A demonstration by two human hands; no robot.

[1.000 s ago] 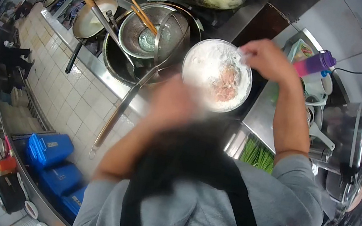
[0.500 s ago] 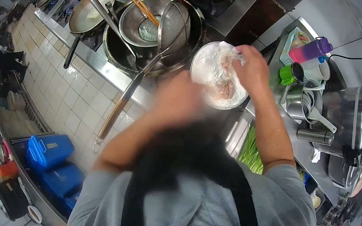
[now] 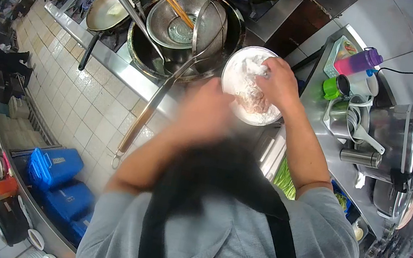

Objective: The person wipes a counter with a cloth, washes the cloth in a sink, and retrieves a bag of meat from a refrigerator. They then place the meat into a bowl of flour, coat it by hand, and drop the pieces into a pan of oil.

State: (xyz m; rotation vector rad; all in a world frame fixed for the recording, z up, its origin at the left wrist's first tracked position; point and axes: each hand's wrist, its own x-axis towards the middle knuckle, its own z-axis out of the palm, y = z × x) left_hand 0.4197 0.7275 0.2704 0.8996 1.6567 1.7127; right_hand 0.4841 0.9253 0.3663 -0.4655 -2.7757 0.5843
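Observation:
A round white bowl holds white flour, with pinkish pieces that look like raw meat in its lower part, partly coated. My right hand reaches in over the right rim, its fingers curled down into the flour; whatever they close on is hidden. At the bowl's lower left rim is my left hand, smeared by motion, its fingertips right by the edge.
Left of the bowl, a large pot bears a metal colander, chopsticks and a long-handled strainer. A frying pan sits beyond. On the right counter are a purple bottle, a green cup and a large cooker.
My right hand has lowered further into the flour and slightly toward the bowl's middle. My left hand stays beside the rim, blurred in both frames. The view has shifted slightly.

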